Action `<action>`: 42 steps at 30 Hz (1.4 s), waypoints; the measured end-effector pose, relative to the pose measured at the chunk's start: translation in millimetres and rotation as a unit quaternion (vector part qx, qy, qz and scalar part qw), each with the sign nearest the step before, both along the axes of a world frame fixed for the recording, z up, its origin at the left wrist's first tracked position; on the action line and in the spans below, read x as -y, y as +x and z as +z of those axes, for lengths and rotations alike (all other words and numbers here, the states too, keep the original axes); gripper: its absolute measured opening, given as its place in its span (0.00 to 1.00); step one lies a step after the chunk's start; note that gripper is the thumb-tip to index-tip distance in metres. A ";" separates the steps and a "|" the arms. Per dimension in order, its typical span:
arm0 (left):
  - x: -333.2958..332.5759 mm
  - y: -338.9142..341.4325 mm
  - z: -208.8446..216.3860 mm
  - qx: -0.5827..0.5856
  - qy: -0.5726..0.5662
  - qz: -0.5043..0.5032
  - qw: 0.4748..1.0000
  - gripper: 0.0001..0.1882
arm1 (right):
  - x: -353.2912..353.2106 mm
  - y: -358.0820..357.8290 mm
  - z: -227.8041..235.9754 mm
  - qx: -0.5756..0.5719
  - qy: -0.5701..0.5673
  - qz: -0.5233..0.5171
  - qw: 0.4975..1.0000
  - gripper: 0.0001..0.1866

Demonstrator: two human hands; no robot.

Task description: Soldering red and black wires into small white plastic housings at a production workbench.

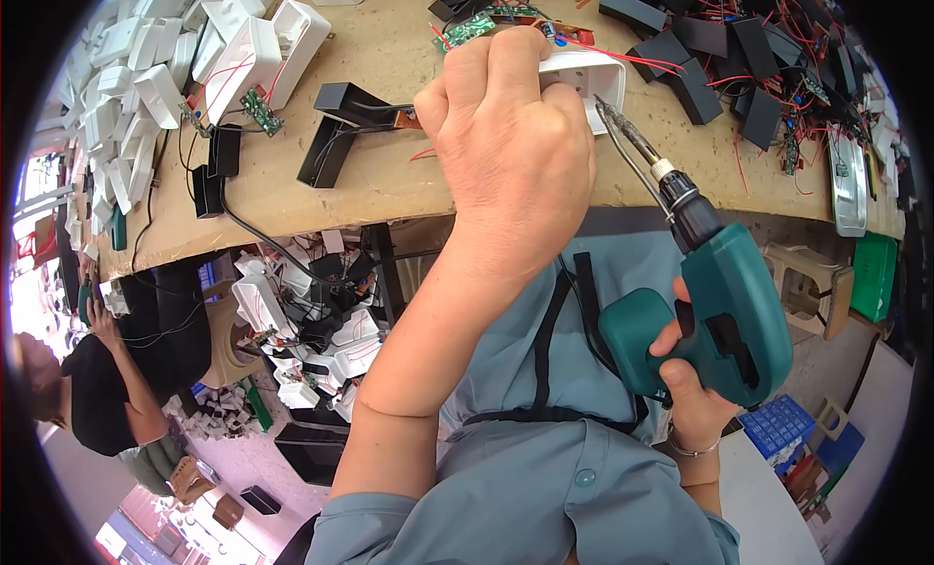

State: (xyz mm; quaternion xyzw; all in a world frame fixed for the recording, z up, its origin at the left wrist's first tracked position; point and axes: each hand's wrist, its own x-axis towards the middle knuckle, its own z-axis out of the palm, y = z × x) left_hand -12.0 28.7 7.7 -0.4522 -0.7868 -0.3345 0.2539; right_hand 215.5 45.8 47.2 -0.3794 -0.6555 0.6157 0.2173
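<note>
- At the far left edge of the frame, another person (97, 390) in a dark top sits low, one hand raised toward the counter's side.
- In the upper left, a heap of white plastic housings (126, 78) lies on the wooden counter (389, 166), with a small green circuit board (261, 111) on red and black wires just beside two larger white housings.
- Right of that, toward the top centre, two black housings (336, 127) lie on the counter, one angled against the other.
- In the upper centre, my left hand (506, 137) has its grip closed around a white housing (589, 78), pressing it onto the counter; a red wire runs off the housing's top.
- Just right of that hand, the thin metal tip of the teal power screwdriver (720, 312) points up at the white housing's right edge, touching or nearly so; I cannot tell which.
- At the centre right, my right hand (686, 390) has its grip closed on the screwdriver's handle, a bracelet at the wrist.
- In the upper right, a pile of black housings (720, 49) with red wires and small boards covers the counter.
</note>
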 end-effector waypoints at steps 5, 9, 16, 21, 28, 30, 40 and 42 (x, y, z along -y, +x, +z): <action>5.2 -1.9 4.1 0.002 -0.018 -0.004 1.000 0.03 | 2.0 1.4 -2.1 -0.039 0.048 -0.017 0.998 0.40; 18.8 0.8 23.9 0.025 -0.065 -0.017 0.997 0.06 | 0.7 6.6 -1.4 -0.047 0.068 -0.016 0.996 0.40; 65.7 -22.9 60.6 0.037 0.012 -0.057 0.998 0.06 | -1.3 10.4 1.4 -0.063 0.060 -0.028 0.996 0.40; 90.6 -44.2 53.2 -0.087 -0.054 -0.113 0.988 0.10 | -1.6 13.0 0.0 -0.080 0.078 -0.022 0.994 0.40; 90.1 -45.8 40.7 -0.174 -0.106 -0.180 0.962 0.12 | -0.8 14.0 -3.0 -0.092 0.072 -0.010 0.993 0.40; 91.5 -51.5 34.0 -0.135 -0.072 -0.166 0.974 0.14 | -1.0 14.2 -2.9 -0.091 0.075 -0.008 0.993 0.40; 84.0 -79.6 30.1 -0.094 -0.115 -0.100 0.984 0.05 | -0.8 7.9 -4.9 -0.121 0.079 -0.014 0.989 0.37; 83.2 -79.6 29.3 -0.099 -0.093 -0.077 0.988 0.04 | -0.8 7.2 -6.0 -0.122 0.082 -0.014 0.989 0.37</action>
